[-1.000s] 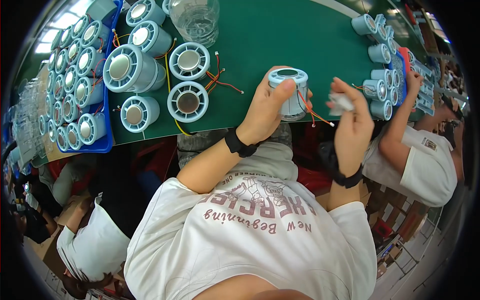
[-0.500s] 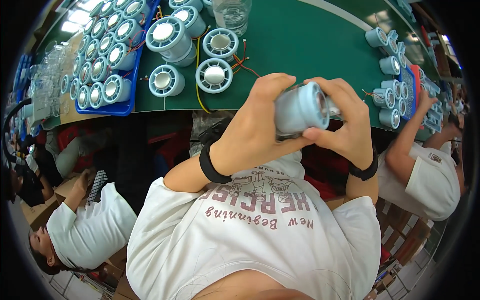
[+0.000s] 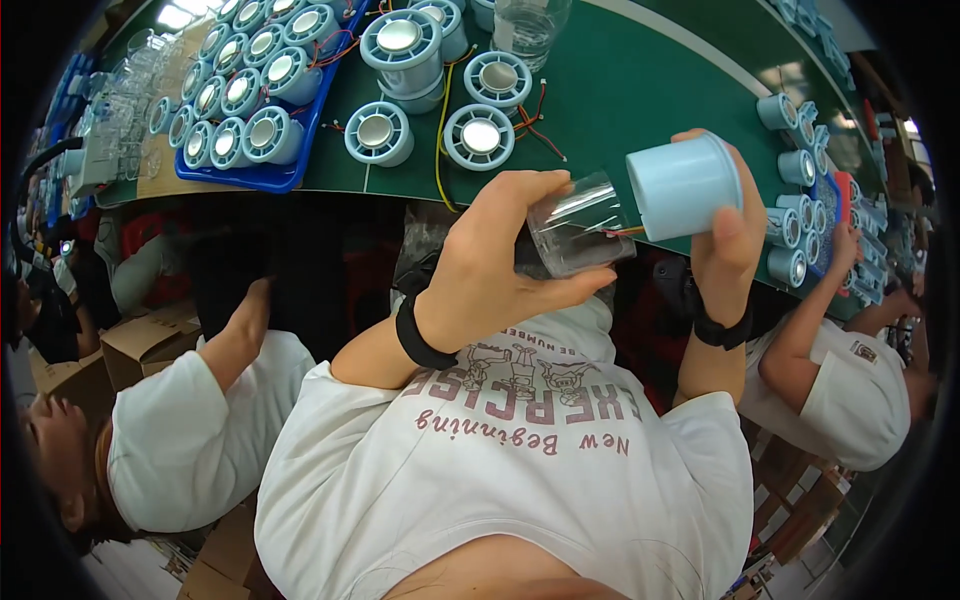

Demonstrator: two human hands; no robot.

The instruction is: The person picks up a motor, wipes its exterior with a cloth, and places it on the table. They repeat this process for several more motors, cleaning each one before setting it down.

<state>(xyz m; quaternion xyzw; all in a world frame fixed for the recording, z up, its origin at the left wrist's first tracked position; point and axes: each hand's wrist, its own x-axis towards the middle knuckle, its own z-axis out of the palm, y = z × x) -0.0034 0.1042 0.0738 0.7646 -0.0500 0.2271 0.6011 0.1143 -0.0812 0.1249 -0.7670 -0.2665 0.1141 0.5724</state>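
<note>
Fingers of the left hand (image 3: 488,262) clasp a clear plastic cylinder (image 3: 578,228), while those of the right hand (image 3: 733,240) pinch a pale-blue, cup-shaped plastic housing (image 3: 685,187) at the cylinder's two o'clock, a thin orange wire (image 3: 630,231) visible between the two.

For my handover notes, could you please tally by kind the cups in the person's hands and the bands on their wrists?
Clear cup, in the left hand: 1
Pale blue cup, in the right hand: 1
Black wristbands: 2
Total: 4
</note>
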